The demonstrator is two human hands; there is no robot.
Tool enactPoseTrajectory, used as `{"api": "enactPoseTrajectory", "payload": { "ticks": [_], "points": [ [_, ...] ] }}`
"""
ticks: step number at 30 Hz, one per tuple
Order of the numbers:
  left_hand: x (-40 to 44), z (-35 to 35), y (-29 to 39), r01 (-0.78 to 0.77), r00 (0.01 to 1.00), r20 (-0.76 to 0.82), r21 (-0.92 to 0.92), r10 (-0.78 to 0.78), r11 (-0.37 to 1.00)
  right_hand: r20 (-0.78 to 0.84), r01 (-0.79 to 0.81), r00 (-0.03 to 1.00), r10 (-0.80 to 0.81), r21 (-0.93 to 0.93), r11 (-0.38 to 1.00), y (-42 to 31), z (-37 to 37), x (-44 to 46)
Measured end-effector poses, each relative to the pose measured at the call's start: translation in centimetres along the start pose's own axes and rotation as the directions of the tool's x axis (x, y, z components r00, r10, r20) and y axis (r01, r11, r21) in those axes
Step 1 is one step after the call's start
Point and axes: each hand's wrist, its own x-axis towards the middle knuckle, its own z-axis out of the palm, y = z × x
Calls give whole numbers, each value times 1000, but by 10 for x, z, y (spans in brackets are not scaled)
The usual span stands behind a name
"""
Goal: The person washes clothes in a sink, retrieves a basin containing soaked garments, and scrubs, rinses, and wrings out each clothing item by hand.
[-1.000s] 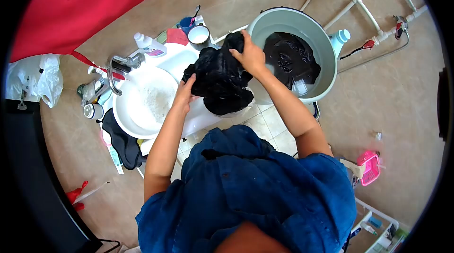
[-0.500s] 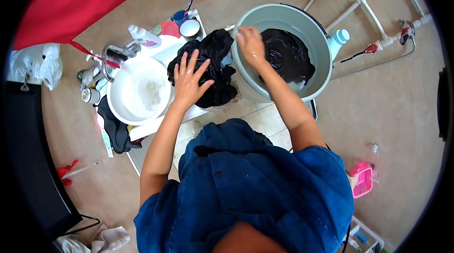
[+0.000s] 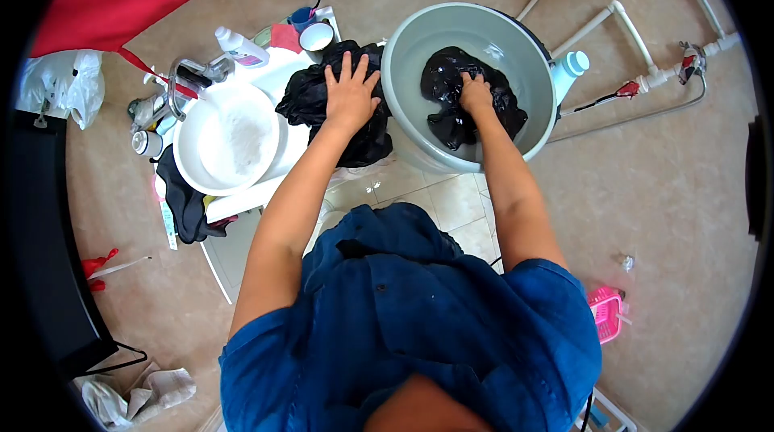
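Observation:
My left hand [image 3: 351,100] lies with fingers spread on a heap of black cloth [image 3: 306,93] at the right end of the white sink counter [image 3: 298,141]. To its right stands a large grey-green tub [image 3: 403,113] holding water and a wet black garment [image 3: 451,77]. My right hand [image 3: 476,95] reaches into the tub, its fingers bent into the garment's folds. The fingertips are partly sunk in the cloth. Left of the heap is the round white washbasin [image 3: 189,146].
A chrome faucet [image 3: 176,93] arches over the basin. Behind it stand a white bottle [image 3: 242,49], a white cup [image 3: 316,37] and a blue cup with a toothbrush [image 3: 302,19]. A light-blue bottle [image 3: 571,69] leans by the tub near white pipes [image 3: 637,37]. A pink basket [image 3: 606,315] is at right.
My right hand has gone from the tub's left rim down into the black garment, which has shifted and bunched. My left hand has slid right and up over the heap, staying spread.

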Motion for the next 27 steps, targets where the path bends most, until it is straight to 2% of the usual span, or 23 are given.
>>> {"api": "enactPoseTrajectory", "payload": {
  "ticks": [1, 2, 5, 6, 7, 9, 10, 13, 14, 15, 16, 17, 18, 19, 22, 25, 26, 27],
  "points": [
    [-1, 0, 0, 12, 1000, -8, -14, -13, 1000, -41, 44, 998, -45, -23, 999, 4, 0, 2],
    [-4, 1, -4, 13, 999, -44, -59, -16, 998, -130, 97, 988, -87, 70, 993, 12, 1, 0],
    [-12, 2, -19, 37, 991, -117, -186, -60, 982, -144, 155, 984, -104, 409, 899, 23, -25, -10],
    [-14, 2, -23, 37, 983, -168, -233, -78, 972, -156, 153, 985, -76, 574, 805, 24, -29, -7],
    [-14, 1, -26, 27, 969, -226, -291, -96, 956, -209, 166, 977, -42, 620, 767, 28, -33, -5],
    [-16, -5, -27, 1, 929, -354, -298, -112, 954, -160, 161, 986, -43, 869, 469, 33, -43, -1],
    [-15, -8, -25, -38, 911, -394, -379, -124, 925, -195, 187, 981, -16, 912, 365, 22, -65, -23],
    [-8, -31, -5, -148, 848, -495, -566, -191, 811, -267, 258, 964, -8, 924, 281, 2, -116, -58],
    [-4, -28, 4, -149, 870, -445, -648, -212, 747, -320, 316, 947, -26, 912, 261, -2, -126, -64],
    [2, -26, 12, -146, 891, -392, -724, -228, 674, -324, 321, 946, -26, 919, 228, -7, -137, -72],
    [7, -29, 24, -137, 929, -295, -837, -224, 530, -329, 327, 944, -25, 925, 194, -13, -150, -81],
    [15, -17, 33, 54, 982, -4, -951, -190, 304, -335, 334, 942, -23, 929, 160, -18, -162, -90],
    [18, -32, 47, 233, 962, 219, -970, -166, 75, -347, 348, 937, -31, 932, 97, -22, -174, -101],
    [21, -47, 63, 407, 902, 422, -901, -90, -148, -389, 391, 920, -43, 918, 60, -23, -185, -108],
    [50, -45, 93, 665, 700, 708, -597, 95, -448, -431, 425, 898, -85, 902, -80, -23, -206, -123],
    [73, -41, 105, 629, 755, 545, -441, 366, -640, -522, 498, 837, -162, 851, -166, -27, -217, -142],
    [81, -34, 107, 586, 803, 425, -443, 417, -678, -526, 494, 828, -195, 849, -188, -26, -216, -147],
    [87, -35, 110, 534, 838, 371, -408, 400, -740, -495, 440, 834, -243, 863, -247, -23, -212, -148]
  ]
}}
